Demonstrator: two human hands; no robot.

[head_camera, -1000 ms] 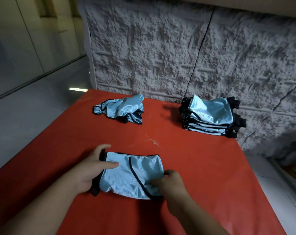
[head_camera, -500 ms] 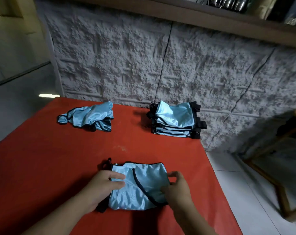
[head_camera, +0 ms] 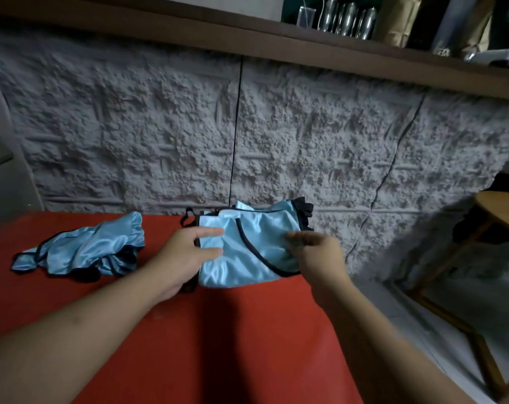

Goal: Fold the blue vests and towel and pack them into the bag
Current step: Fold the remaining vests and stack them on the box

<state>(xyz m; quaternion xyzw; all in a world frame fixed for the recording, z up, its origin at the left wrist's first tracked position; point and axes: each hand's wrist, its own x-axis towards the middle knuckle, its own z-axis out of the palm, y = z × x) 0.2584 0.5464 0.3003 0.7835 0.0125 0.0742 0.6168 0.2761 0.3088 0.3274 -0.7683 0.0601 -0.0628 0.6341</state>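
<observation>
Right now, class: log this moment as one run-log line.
left hand: grips folded vest | right hand: pinches it | over stack | crumpled vest: untouched

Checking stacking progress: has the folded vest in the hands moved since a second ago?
Yes. The folded vest went from mid-table to the far edge, over the stack by the wall.

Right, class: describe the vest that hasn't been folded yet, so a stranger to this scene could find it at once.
Start at the red table below the rough grey wall. On its far left side, apart from both hands, lies the unfolded vest. Unlike the flat folded vest held by the left hand and right hand, it is a crumpled, shiny blue heap with black trim.
</observation>
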